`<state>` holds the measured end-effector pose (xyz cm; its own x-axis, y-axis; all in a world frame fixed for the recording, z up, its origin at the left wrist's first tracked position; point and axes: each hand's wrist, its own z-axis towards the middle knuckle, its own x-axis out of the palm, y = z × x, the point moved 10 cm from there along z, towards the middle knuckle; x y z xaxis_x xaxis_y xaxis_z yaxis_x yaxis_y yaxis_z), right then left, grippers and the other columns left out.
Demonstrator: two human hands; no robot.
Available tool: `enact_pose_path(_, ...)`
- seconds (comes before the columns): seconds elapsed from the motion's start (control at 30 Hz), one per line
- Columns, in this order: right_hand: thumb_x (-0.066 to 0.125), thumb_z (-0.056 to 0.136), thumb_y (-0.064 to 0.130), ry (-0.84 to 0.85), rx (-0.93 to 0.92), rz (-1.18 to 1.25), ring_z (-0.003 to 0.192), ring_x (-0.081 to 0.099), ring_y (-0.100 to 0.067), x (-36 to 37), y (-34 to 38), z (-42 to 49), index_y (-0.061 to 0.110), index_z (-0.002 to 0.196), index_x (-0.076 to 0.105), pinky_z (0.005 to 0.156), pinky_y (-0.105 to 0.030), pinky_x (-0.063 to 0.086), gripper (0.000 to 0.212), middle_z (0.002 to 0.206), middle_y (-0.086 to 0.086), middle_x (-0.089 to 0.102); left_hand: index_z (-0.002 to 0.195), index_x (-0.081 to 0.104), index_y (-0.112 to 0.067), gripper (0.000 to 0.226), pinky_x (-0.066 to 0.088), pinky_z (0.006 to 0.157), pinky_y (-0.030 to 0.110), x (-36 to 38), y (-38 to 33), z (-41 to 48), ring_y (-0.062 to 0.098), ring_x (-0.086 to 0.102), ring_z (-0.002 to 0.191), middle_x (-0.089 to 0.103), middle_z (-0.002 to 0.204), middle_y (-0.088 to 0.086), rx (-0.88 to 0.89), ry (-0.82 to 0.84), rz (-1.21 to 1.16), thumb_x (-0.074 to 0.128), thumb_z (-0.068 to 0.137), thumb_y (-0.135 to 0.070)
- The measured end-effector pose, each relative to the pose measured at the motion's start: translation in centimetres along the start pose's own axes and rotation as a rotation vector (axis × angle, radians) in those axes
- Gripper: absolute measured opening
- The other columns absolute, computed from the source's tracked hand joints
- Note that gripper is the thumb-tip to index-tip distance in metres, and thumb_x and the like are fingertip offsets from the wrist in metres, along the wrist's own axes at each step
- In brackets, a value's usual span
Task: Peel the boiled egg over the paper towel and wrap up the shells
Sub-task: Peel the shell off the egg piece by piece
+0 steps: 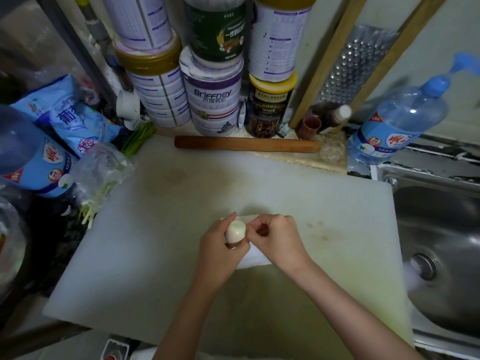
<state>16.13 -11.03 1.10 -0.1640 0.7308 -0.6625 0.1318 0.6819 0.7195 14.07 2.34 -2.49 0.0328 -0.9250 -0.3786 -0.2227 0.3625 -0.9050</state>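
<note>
My left hand grips a boiled egg, mostly white and peeled on its upper part, with brownish shell low down near my fingers. My right hand is curled just right of the egg, its thumb and fingertips pinching at the egg's side; something brown, likely shell, shows inside its curl. Both hands hover over a white paper towel lying on the white cutting board; the hands hide most of the towel.
A wooden rolling pin lies along the board's far edge, with stacked tins behind it. A steel sink is at the right, a blue bottle beside it. Bags and greens crowd the left.
</note>
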Motion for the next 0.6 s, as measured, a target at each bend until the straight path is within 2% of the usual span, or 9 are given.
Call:
enact_pose_path(0.13, 0.064, 0.078, 0.011, 0.014, 0.020, 0.081, 0.068, 0.066, -0.006, -0.1, -0.1, -0.2, 0.014, 0.073, 0.074, 0.072, -0.019, 0.052, 0.012, 0.071, 0.005, 0.074, 0.124, 0.059, -0.018, 0.054, 0.041, 0.072, 0.000, -0.3, 0.1, 0.0, -0.005, 0.058, 0.091, 0.060, 0.101, -0.013, -0.009, 0.010, -0.021, 0.072, 0.072, -0.006)
enact_pose_path(0.2, 0.063, 0.076, 0.009, 0.012, 0.025, 0.059, 0.067, 0.066, -0.012, 0.0, -0.2, -0.2, 0.013, 0.071, 0.074, 0.070, -0.022, 0.052, 0.012, 0.069, 0.002, 0.073, 0.122, 0.060, -0.018, 0.053, 0.040, 0.071, -0.001, -0.4, -0.1, -0.1, -0.004, 0.059, 0.090, 0.060, 0.100, -0.014, 0.004, 0.010, 0.001, 0.072, 0.072, -0.006)
enact_pose_path(0.23, 0.063, 0.074, 0.010, 0.010, 0.023, 0.032, 0.067, 0.066, -0.014, 0.0, -0.1, -0.2, 0.012, 0.070, 0.073, 0.070, -0.024, 0.051, 0.011, 0.068, 0.002, 0.073, 0.122, 0.060, -0.019, 0.053, 0.041, 0.074, 0.001, -0.4, -0.2, -0.2, -0.001, 0.060, 0.091, 0.060, 0.100, -0.014, 0.009, 0.012, 0.016, 0.072, 0.071, -0.006)
enact_pose_path(0.33, 0.062, 0.072, 0.012, -0.018, 0.013, -0.062, 0.064, 0.065, -0.016, 0.0, 0.1, -0.2, 0.012, 0.069, 0.072, 0.067, -0.023, 0.050, 0.010, 0.065, 0.001, 0.071, 0.120, 0.061, -0.018, 0.053, 0.049, 0.084, 0.020, -0.3, -0.4, -0.3, 0.008, 0.063, 0.096, 0.062, 0.102, -0.012, 0.023, 0.022, 0.038, 0.072, 0.070, -0.008)
enact_pose_path(0.4, 0.061, 0.072, 0.012, -0.046, 0.001, -0.102, 0.063, 0.064, -0.017, -0.1, 0.3, -0.3, 0.012, 0.068, 0.070, 0.066, -0.021, 0.048, 0.010, 0.065, 0.001, 0.071, 0.120, 0.062, -0.018, 0.053, 0.049, 0.085, 0.024, -0.2, -0.5, -0.4, 0.009, 0.063, 0.096, 0.063, 0.102, -0.011, 0.024, 0.025, 0.037, 0.073, 0.069, -0.009)
enact_pose_path(0.47, 0.060, 0.071, 0.012, -0.054, -0.003, -0.131, 0.063, 0.063, -0.017, -0.1, 0.3, -0.4, 0.012, 0.068, 0.070, 0.066, -0.021, 0.048, 0.010, 0.065, 0.001, 0.070, 0.119, 0.062, -0.019, 0.052, 0.048, 0.084, 0.019, -0.1, -0.3, -0.5, 0.006, 0.062, 0.095, 0.063, 0.103, -0.012, 0.011, 0.035, 0.031, 0.073, 0.068, -0.009)
enact_pose_path(0.6, 0.061, 0.070, 0.011, -0.037, 0.030, -0.092, 0.064, 0.063, -0.014, -0.1, -0.2, -0.2, 0.012, 0.067, 0.070, 0.065, -0.017, 0.047, 0.010, 0.064, 0.002, 0.070, 0.111, 0.063, -0.032, 0.049, 0.043, 0.070, 0.000, -0.1, 0.8, -0.4, -0.014, 0.059, 0.086, 0.063, 0.096, -0.023, -0.065, 0.068, -0.037, 0.070, 0.068, -0.008)
